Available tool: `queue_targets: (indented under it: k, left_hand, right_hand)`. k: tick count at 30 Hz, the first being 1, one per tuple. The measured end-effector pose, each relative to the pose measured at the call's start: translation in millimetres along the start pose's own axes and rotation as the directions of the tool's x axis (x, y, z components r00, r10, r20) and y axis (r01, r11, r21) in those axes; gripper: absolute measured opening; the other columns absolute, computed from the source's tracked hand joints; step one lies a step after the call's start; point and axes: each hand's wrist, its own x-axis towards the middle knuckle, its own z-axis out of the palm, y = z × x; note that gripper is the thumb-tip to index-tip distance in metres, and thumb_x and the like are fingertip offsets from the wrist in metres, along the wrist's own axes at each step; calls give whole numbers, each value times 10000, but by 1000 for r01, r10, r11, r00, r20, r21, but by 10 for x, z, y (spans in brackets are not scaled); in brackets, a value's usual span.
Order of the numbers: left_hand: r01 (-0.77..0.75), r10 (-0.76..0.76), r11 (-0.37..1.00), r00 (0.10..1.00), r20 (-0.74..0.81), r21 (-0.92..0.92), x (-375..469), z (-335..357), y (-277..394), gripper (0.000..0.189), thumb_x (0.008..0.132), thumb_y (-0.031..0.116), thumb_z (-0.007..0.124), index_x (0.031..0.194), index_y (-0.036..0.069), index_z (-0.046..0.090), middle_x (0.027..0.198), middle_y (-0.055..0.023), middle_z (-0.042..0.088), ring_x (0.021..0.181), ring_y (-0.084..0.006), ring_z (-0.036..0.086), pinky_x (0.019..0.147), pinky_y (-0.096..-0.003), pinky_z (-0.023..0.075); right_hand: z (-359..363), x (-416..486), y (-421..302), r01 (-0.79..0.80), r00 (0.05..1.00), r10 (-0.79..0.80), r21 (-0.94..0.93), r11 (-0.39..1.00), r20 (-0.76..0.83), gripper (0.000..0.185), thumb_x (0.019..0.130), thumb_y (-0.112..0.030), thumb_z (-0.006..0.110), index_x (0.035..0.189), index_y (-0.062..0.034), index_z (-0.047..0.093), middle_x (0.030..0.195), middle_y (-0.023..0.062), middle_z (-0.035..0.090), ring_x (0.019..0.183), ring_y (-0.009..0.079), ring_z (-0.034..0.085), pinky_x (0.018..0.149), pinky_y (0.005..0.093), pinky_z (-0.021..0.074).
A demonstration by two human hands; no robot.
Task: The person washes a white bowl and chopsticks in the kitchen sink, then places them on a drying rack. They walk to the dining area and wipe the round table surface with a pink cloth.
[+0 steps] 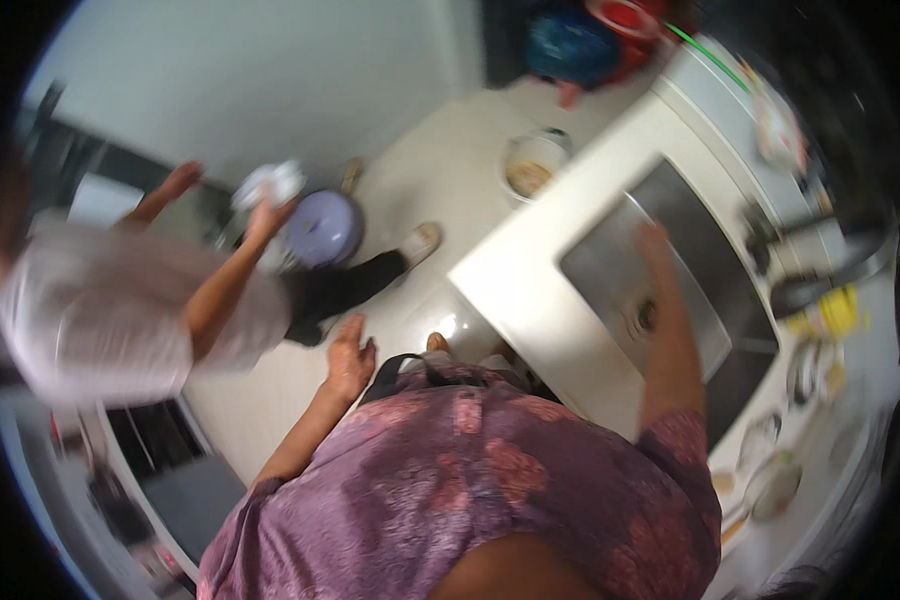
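My left hand (351, 358) hangs in the air beside my hip, over the floor, fingers apart and holding nothing. My right hand (651, 238) reaches over the steel sink (607, 270) set in the white countertop (510, 277); it is blurred, and whether it holds or touches anything cannot be told. The round drain (646, 315) shows in the basin beside my right forearm. A darker sink section (727, 300) lies on the far side of the near basin.
At left, another person (142, 300) holds a crumpled white cloth or bag (270, 184) near a lidded purple bin (324, 227). A white bucket (532, 169) with pale contents stands by the counter's edge. Pans (802, 289) and a yellow packet (829, 313) lie behind the sink.
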Motion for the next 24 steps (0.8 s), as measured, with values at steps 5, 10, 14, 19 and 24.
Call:
queue_targets:
  k: [5,10,14,19,24]
  left_hand:
    - [162,-157,986,978,137,-24,-171,-64,-561,427,798,121,572,1184,-55,519,1146,-272,574,1017,-420,572,876,-452,475]
    - [220,-215,975,970,110,-28,-525,-188,-1273,408,782,123,587,1144,-57,542,1116,-247,595,981,-392,597,845,-433,495]
    - [318,-319,945,948,10,-78,-1145,-497,-2043,369,778,114,591,1110,-43,557,1046,-237,609,942,-388,604,813,-439,501]
    - [504,-511,860,845,-158,-84,-1733,-741,-2923,253,770,108,579,992,-10,548,931,-218,605,879,-387,601,757,-473,499]
    - [590,-632,773,749,-198,-234,-1798,-940,-3440,281,776,108,565,1037,8,540,951,-195,606,900,-374,601,762,-467,499]
  right_hand:
    - [-630,-238,196,-432,884,262,459,777,389,517,885,-322,555,1261,29,515,1157,234,590,1088,331,563,862,446,464]
    - [-3,-980,7,-3,969,119,-470,883,218,535,959,-371,400,1332,11,430,1187,254,560,1087,369,549,861,453,469]
    - [133,-1467,-365,-63,948,221,-545,836,230,542,960,-429,353,1275,-13,495,1234,257,534,1185,385,490,1003,425,380]
    - [280,-1239,-828,-226,962,21,-751,621,-272,392,888,-404,435,1005,-69,603,1029,176,616,921,429,605,727,568,506]
    - [2223,-1530,-1378,505,745,-636,-453,735,-202,264,850,-36,492,1090,69,527,1086,257,587,1023,362,582,923,416,444]
